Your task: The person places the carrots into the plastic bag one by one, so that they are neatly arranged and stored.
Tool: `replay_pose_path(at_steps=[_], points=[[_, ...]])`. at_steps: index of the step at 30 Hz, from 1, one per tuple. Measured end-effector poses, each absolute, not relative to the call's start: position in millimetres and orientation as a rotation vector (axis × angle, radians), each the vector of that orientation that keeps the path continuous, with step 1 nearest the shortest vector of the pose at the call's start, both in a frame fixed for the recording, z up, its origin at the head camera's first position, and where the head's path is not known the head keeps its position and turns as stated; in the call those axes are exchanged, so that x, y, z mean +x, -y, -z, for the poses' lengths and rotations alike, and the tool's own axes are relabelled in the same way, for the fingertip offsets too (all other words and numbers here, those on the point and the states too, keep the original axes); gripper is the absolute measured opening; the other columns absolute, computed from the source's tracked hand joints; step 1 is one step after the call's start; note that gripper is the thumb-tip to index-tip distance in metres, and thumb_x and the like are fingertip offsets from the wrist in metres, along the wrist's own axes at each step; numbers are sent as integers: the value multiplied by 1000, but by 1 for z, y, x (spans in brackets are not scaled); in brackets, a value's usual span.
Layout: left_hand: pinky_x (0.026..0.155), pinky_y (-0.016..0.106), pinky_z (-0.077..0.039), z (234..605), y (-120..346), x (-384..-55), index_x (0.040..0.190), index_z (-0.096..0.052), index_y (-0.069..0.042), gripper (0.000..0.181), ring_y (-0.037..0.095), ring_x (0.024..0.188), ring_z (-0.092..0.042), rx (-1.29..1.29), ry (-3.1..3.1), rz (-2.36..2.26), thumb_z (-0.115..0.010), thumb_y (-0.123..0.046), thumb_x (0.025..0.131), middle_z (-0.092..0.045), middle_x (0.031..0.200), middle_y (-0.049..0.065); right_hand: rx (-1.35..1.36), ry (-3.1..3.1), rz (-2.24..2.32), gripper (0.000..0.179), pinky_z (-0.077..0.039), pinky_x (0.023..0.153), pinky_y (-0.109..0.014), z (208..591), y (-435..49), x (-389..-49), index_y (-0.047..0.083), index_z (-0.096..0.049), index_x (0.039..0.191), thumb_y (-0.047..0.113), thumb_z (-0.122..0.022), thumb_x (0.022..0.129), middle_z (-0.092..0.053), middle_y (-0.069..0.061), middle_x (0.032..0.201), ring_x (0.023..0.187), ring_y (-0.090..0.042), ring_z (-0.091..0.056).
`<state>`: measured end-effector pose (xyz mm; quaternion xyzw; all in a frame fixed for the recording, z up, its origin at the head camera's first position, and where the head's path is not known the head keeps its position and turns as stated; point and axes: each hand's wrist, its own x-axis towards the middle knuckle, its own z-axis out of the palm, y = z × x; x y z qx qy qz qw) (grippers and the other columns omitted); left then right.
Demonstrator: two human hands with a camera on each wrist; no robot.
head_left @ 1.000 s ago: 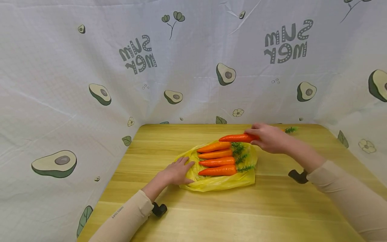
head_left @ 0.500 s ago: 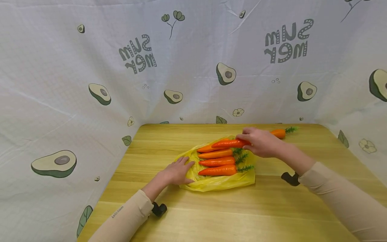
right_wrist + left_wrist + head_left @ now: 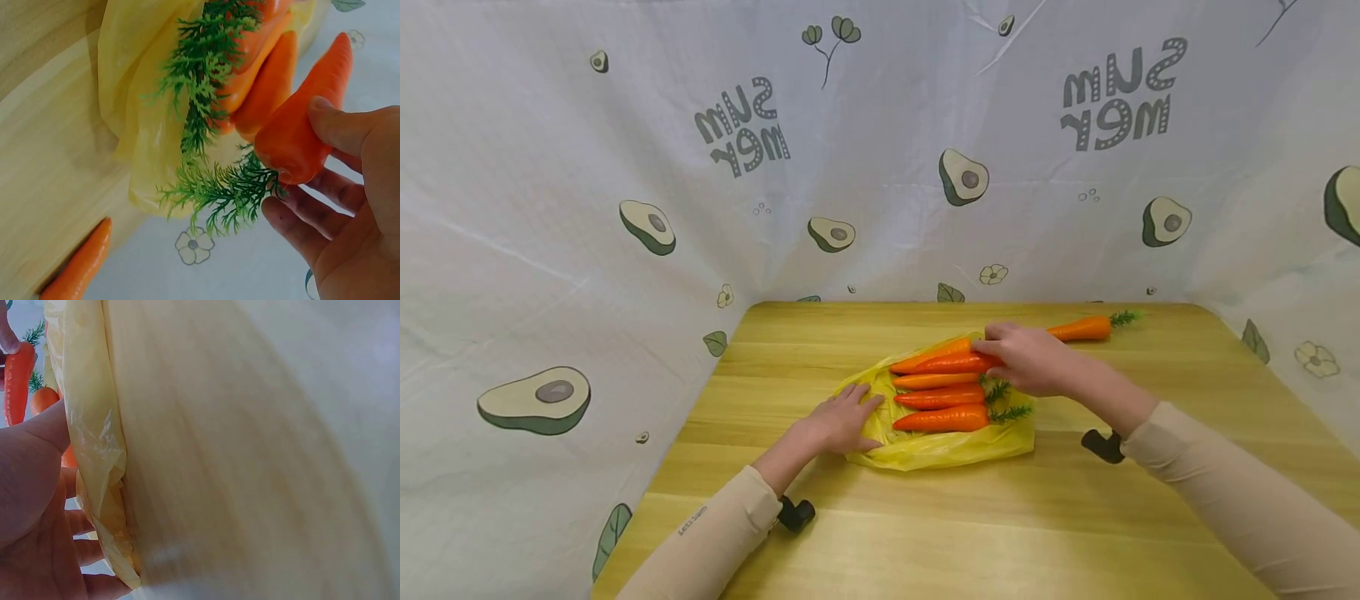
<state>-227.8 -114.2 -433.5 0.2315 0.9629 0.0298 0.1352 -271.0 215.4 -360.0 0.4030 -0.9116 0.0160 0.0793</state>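
Note:
A yellow plastic bag lies flattened on the wooden table, with several orange carrots in a row on it, green tops pointing right. My right hand pinches another carrot near its leafy end, between thumb and fingers, over the far part of the row. In the right wrist view this carrot tilts with its tip upward and its fronds hanging below. My left hand rests on the bag's left end with fingers spread; the left wrist view shows its fingers along the bag's edge.
One more carrot lies on the table at the back right, beyond the right hand. A white cloth printed with avocados hangs behind and at both sides of the table.
My right hand has moved left and slightly down with its carrot, lowering it over the row. More of the back-right carrot shows now. The left hand has stayed on the bag.

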Motion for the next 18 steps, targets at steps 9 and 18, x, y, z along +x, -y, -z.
replay_pose_path(at_steps=[9, 18], points=[[117, 57, -33, 434, 114, -228, 158, -34, -21, 79, 33, 152, -25, 673, -2789, -74, -66, -53, 93, -24, 165, 12, 1211, 2701, -5, 41, -56, 77, -44, 373, -205, -266, 7, -69, 124, 18, -81, 86, -62, -14, 110, 94, -27, -60], [117, 58, -33, 433, 113, -227, 157, -35, -20, 78, 35, 152, -25, 674, -2787, -98, -67, -52, 93, -25, 165, 13, 1227, 2641, 83, 37, -50, 62, -34, 386, -196, -268, 8, -70, 121, 22, -80, 87, -57, -9, 101, 83, -20, -53]])
